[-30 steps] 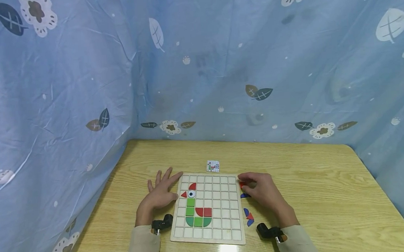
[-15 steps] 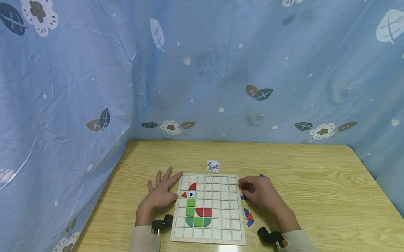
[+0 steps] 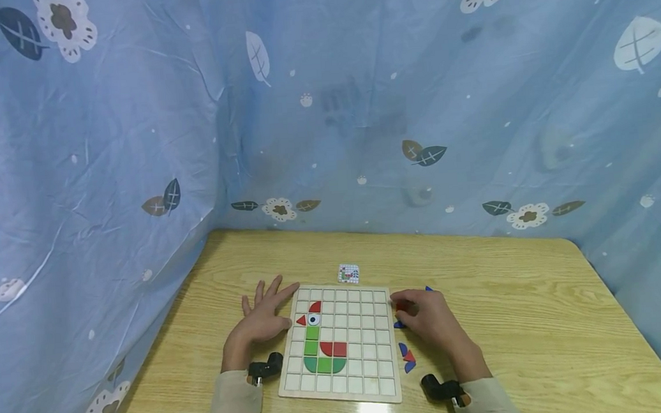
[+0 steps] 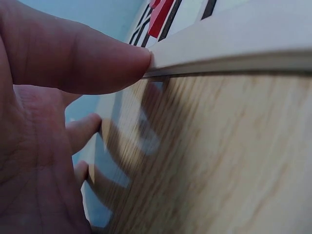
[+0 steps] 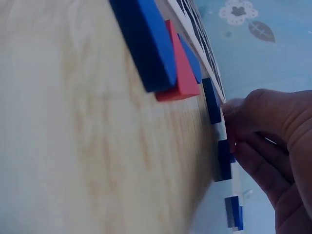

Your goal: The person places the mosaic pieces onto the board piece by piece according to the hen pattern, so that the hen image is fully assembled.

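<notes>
A wooden grid board (image 3: pixel 367 319) lies on the table, with red, green and eye-marked pieces set in its left half. My left hand (image 3: pixel 262 320) has its fingers spread along the board's left side; in the left wrist view its thumb (image 4: pixel 87 58) touches the board's edge. Beside the right edge, my right hand (image 3: pixel 433 314) pinches a small red piece (image 5: pixel 230 129) between thumb and fingers, which mostly cover its shape. Near that hand are a blue piece (image 3: pixel 399 324) and, lower down, a red triangle (image 3: pixel 409 357) between two blue pieces.
A small printed card (image 3: pixel 348 273) lies just behind the board. Another blue piece (image 3: pixel 429 288) shows behind my right hand. Blue patterned curtains (image 3: pixel 323 104) hang along the table's back and sides. The wooden tabletop (image 3: pixel 545 319) extends to the right.
My right hand has shifted slightly toward me, and the blue piece behind it has come into sight. My left hand and the pieces on the board have stayed put.
</notes>
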`<action>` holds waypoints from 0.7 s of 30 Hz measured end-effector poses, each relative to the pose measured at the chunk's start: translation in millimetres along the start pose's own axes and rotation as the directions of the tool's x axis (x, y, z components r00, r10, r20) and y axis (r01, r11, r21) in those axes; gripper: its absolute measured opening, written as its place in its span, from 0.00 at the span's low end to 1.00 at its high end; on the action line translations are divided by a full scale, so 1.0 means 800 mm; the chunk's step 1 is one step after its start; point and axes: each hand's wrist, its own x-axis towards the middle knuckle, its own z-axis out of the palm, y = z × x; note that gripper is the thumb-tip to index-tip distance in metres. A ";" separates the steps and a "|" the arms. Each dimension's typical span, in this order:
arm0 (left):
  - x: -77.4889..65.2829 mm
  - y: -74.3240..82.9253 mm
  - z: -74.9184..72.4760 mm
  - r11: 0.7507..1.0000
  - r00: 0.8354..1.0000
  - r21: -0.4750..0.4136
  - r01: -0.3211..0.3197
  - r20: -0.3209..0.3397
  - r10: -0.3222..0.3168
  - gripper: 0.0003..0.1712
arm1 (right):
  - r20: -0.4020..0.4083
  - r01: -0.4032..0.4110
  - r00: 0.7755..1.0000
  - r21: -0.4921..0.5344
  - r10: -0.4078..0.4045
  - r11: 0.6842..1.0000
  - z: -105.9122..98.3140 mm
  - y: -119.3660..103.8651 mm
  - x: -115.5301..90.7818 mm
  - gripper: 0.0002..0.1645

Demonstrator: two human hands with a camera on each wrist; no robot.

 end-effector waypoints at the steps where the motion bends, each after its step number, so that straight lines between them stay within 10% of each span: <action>1: 0.000 0.000 0.000 1.000 1.000 0.004 0.002 0.004 -0.002 0.53 | -0.002 -0.001 1.000 0.008 0.001 1.000 -0.001 -0.001 -0.001 0.19; 21: -0.001 0.002 0.000 1.000 1.000 0.020 0.003 0.003 -0.003 0.53 | 0.089 0.050 0.994 0.192 -0.069 0.980 -0.004 -0.058 -0.026 0.17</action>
